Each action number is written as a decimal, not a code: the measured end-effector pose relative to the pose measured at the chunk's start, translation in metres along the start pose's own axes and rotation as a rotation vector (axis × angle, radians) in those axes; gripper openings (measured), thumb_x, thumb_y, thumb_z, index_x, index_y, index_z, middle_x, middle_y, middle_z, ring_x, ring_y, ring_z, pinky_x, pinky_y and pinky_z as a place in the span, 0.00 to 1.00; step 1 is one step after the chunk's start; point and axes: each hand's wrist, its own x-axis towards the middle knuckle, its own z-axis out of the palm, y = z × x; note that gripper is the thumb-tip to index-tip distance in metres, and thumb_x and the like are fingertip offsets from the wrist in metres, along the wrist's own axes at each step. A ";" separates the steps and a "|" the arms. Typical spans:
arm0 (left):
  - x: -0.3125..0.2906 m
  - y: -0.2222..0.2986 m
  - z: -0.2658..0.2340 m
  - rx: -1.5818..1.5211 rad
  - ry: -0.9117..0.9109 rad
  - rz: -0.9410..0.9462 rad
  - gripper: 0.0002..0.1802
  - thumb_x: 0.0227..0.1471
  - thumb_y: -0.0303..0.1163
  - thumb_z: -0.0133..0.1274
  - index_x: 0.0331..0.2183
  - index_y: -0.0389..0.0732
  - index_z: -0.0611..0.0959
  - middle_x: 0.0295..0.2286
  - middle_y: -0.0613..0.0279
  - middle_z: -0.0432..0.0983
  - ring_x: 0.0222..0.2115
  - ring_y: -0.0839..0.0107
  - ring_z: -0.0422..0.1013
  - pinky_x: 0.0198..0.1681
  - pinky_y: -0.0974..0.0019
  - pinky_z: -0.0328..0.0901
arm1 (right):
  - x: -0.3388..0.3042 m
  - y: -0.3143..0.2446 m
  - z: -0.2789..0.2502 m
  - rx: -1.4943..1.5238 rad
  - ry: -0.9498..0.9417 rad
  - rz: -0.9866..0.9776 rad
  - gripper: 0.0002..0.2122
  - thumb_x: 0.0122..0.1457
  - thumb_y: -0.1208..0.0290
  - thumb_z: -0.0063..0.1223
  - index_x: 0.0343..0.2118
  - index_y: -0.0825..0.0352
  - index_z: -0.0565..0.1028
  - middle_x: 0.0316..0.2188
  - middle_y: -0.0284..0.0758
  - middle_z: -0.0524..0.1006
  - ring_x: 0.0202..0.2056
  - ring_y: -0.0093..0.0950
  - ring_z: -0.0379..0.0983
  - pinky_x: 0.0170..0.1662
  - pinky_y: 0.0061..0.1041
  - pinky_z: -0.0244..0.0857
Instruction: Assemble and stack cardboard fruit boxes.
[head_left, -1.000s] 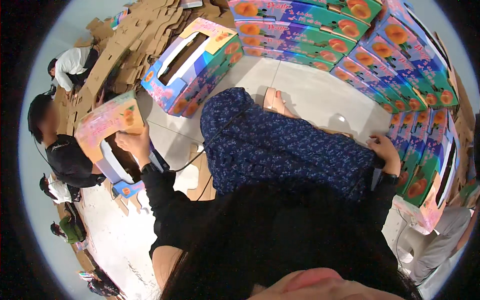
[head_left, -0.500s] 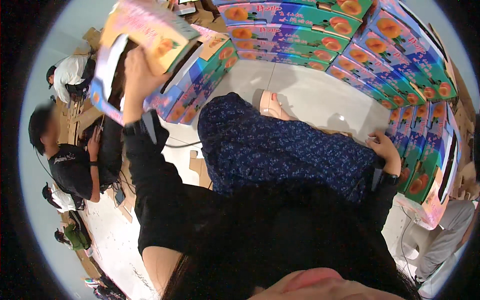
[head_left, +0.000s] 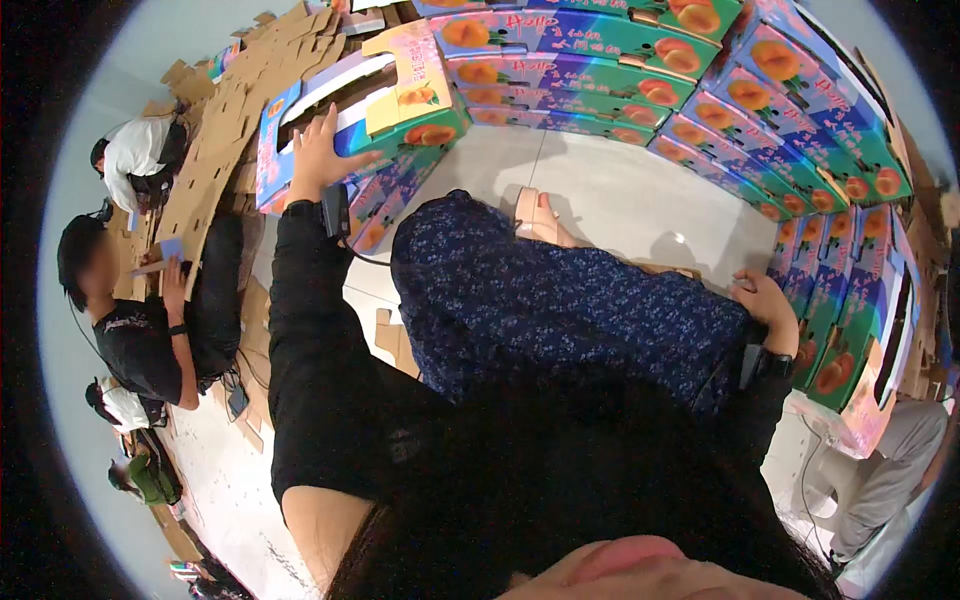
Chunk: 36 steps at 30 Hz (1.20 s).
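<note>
At the upper left of the frame, the left hand (head_left: 318, 160) is spread, its thumb well apart from the fingers, in front of a fruit-printed carton (head_left: 392, 112) with a pale orange end. This carton lies on top of a lower carton (head_left: 385, 195), its long opening facing up; whether the fingers touch it cannot be told. A dark device (head_left: 336, 212) sits at the left wrist. At the right of the frame, the right hand (head_left: 768, 303), fingers bent, is at the edge of a dark blue floral skirt (head_left: 570, 310), near similar cartons (head_left: 845, 300); whether it pinches anything cannot be told. Stacked cartons (head_left: 560, 72) occupy the top centre; brown cardboard (head_left: 215, 135) lies at the upper left.
</note>
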 end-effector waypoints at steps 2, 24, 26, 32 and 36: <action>0.006 0.003 -0.014 -0.051 -0.071 0.022 0.64 0.21 0.70 0.61 0.56 0.40 0.63 0.50 0.48 0.65 0.54 0.52 0.59 0.56 0.43 0.49 | -0.001 0.005 0.000 0.029 0.007 -0.003 0.17 0.52 0.68 0.57 0.42 0.70 0.71 0.29 0.40 0.77 0.32 0.26 0.73 0.37 0.24 0.65; 0.011 0.036 0.000 -0.062 0.039 -0.335 0.57 0.23 0.74 0.56 0.47 0.38 0.74 0.40 0.41 0.69 0.46 0.49 0.64 0.50 0.55 0.58 | -0.002 0.001 0.002 -0.113 0.025 -0.081 0.19 0.49 0.59 0.59 0.41 0.66 0.75 0.32 0.44 0.77 0.34 0.36 0.74 0.39 0.30 0.68; 0.008 0.043 -0.005 -0.054 0.021 -0.374 0.57 0.23 0.75 0.56 0.48 0.38 0.73 0.40 0.41 0.69 0.47 0.49 0.64 0.51 0.55 0.57 | -0.003 0.000 0.003 -0.072 0.036 -0.070 0.19 0.48 0.59 0.59 0.41 0.66 0.75 0.32 0.44 0.77 0.34 0.36 0.74 0.38 0.30 0.68; 0.002 0.050 -0.003 -0.045 0.083 -0.443 0.59 0.23 0.76 0.55 0.49 0.39 0.72 0.41 0.40 0.69 0.46 0.48 0.64 0.51 0.52 0.57 | 0.000 0.007 0.005 -0.070 0.032 -0.042 0.19 0.48 0.59 0.59 0.41 0.67 0.75 0.33 0.43 0.77 0.35 0.35 0.74 0.39 0.30 0.68; 0.002 0.048 -0.002 -0.011 0.043 -0.475 0.58 0.22 0.76 0.54 0.48 0.41 0.73 0.41 0.39 0.69 0.45 0.46 0.65 0.51 0.51 0.57 | -0.001 -0.003 0.002 -0.073 -0.001 -0.024 0.19 0.48 0.59 0.60 0.40 0.67 0.75 0.33 0.42 0.77 0.35 0.34 0.74 0.40 0.29 0.67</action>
